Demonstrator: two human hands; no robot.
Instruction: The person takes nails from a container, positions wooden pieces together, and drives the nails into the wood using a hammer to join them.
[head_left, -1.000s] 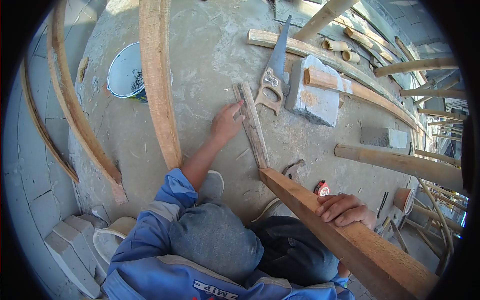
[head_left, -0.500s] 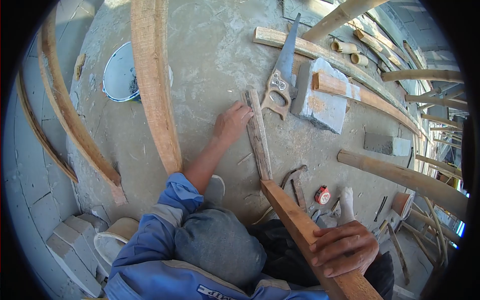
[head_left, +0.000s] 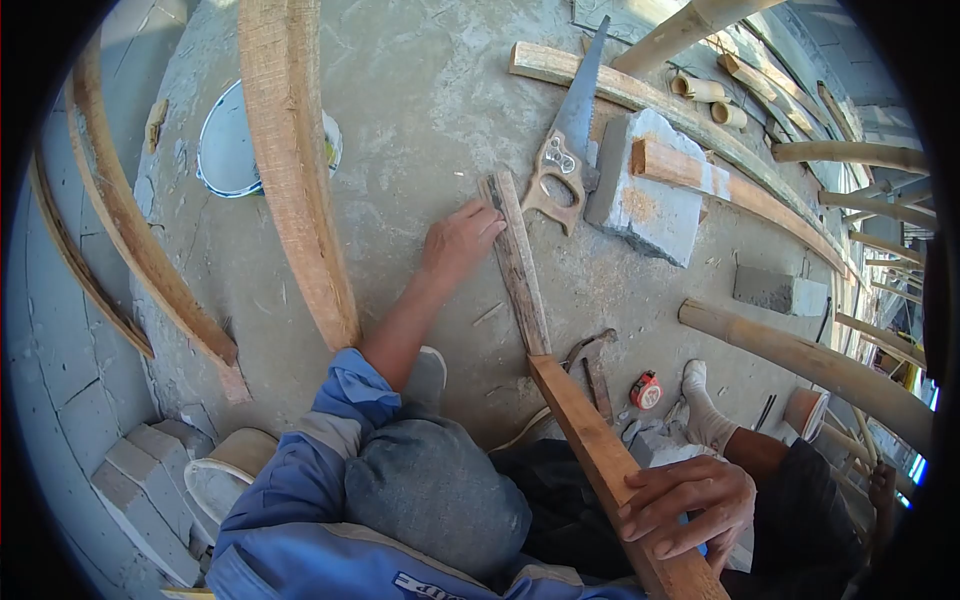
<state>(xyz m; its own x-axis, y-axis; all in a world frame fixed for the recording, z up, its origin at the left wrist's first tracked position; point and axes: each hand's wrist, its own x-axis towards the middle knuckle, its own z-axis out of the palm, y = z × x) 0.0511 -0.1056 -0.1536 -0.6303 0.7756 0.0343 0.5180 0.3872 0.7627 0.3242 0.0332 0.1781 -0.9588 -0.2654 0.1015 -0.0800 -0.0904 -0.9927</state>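
My left hand (head_left: 462,240) is closed over the edge of a weathered grey wooden strip (head_left: 521,275) near its far end. The strip lies on the concrete floor. Its near end meets a reddish-brown wooden batten (head_left: 590,410); whether they are fastened I cannot tell. My right hand (head_left: 690,503) is wrapped round the batten closer to my body. Beside the joint lies a claw hammer (head_left: 597,378), partly hidden by the batten. A red tape measure (head_left: 645,390) is to its right. Past my left hand, a handsaw (head_left: 566,150) rests with its handle near the strip's far end.
A concrete block (head_left: 650,225) supports another timber (head_left: 700,180). A long plank (head_left: 290,150) stands at left before a white bucket (head_left: 225,150). Bamboo poles (head_left: 800,362) cross the right side. A white-socked foot (head_left: 708,410) and dark trouser leg are at right.
The view has shifted slightly. The socked foot and dark trouser leg show more at the right. Both hands keep their hold on the wood, with the fingers of my right hand slightly shifted.
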